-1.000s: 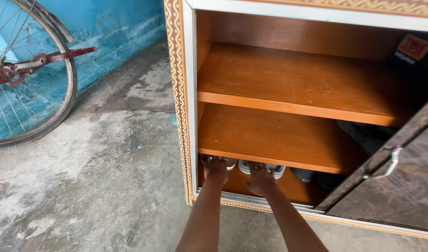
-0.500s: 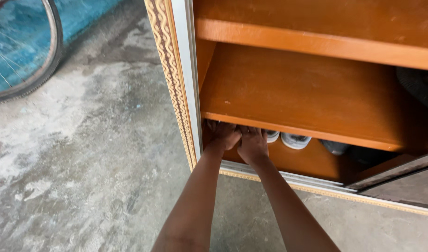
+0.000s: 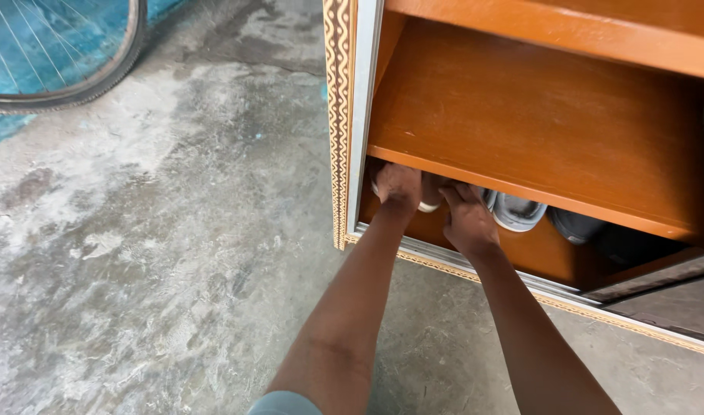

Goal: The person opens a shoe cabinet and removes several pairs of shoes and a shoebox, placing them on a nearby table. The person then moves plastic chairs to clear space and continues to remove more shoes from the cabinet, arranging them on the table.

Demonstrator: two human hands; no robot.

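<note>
We see two bare arms stretch out from the bottom of the view, over the grey floor (image 3: pixel 160 253). Both hands go into the lowest part of a wooden cupboard (image 3: pixel 536 115).

The left hand (image 3: pixel 399 187) is by the cupboard's left wall. Its fingers are curled down over a white shoe (image 3: pixel 427 201), and we cannot tell if they grip it tight. The right hand (image 3: pixel 467 219) is just beside it. Its fingers bend inward toward the same white shoe and are partly hidden under the shelf (image 3: pixel 521 177), so we cannot tell how they sit.

A grey shoe (image 3: pixel 517 213) lies just right of the right hand on the bottom board. A dark shoe (image 3: pixel 578 226) lies next to it, farther right.

Far off at the top left is a bike wheel (image 3: pixel 83 81) by a blue wall (image 3: pixel 52 38).
</note>
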